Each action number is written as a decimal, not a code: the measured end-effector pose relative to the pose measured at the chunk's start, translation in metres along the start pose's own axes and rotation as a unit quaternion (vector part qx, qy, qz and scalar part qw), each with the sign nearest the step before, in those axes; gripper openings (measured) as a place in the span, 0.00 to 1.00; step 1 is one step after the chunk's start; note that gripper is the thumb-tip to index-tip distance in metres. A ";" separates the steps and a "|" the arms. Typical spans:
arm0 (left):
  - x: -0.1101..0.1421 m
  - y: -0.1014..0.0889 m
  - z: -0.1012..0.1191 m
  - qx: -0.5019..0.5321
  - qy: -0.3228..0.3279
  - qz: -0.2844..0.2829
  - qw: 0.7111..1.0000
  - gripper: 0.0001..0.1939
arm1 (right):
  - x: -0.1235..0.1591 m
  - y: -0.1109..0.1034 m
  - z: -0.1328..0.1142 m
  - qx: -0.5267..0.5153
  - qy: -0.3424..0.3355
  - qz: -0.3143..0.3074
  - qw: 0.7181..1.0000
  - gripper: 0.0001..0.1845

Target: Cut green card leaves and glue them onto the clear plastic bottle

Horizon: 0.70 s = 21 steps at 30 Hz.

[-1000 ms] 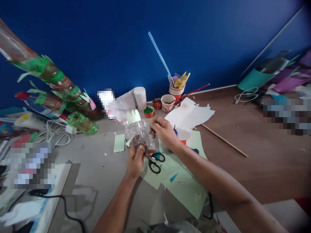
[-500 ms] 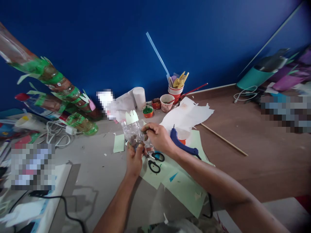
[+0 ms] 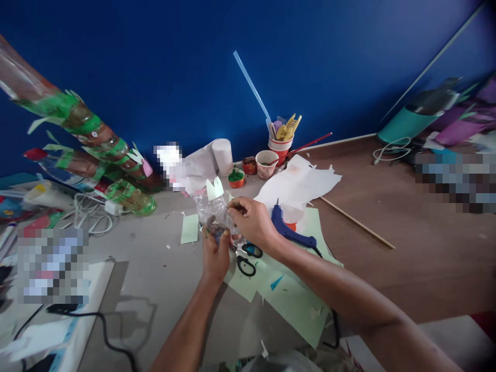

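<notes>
My left hand (image 3: 215, 253) is closed round the lower end of a clear plastic bottle (image 3: 210, 205), held tilted above the table. A pale green paper leaf cutout (image 3: 214, 189) with pointed tips sticks up from the bottle's far end. At the bottle's right side, the fingers of my right hand (image 3: 250, 219) are pinched together; whatever lies between them is too small or hidden to make out. Just below my hands, black-handled scissors (image 3: 246, 265) lie on pale green paper (image 3: 298, 310). A blue glue gun (image 3: 290, 230) rests to the right of my right hand.
Small cups of green paint (image 3: 235, 177) and brown paint (image 3: 249, 165) stand at the back, near a paper cup (image 3: 266, 164). Torn white paper (image 3: 300, 181) and a wooden stick (image 3: 358, 223) lie right. Painted bottle stems (image 3: 95, 132) and a white cable (image 3: 91, 214) are left.
The bottle has turned a little in my left hand, so the paper cutout now shows two tips and sits slightly further right. My right hand stays pinched beside it.
</notes>
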State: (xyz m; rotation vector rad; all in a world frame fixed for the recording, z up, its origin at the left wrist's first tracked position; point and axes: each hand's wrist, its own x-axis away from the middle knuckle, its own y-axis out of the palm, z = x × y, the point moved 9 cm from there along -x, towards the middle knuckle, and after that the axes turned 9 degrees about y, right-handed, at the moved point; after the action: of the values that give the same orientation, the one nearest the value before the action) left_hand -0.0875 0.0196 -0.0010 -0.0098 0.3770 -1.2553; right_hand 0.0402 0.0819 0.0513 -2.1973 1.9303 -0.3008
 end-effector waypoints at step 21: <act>0.005 -0.006 0.012 -0.061 0.075 0.026 0.995 0.23 | 0.001 -0.003 -0.016 0.241 -0.139 0.065 0.958 0.05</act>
State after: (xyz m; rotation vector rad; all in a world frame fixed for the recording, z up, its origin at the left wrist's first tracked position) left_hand -0.0883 0.0107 0.0105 -0.0111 0.5803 -1.1833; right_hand 0.0387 0.0812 0.0670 -1.6910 1.6297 -0.3707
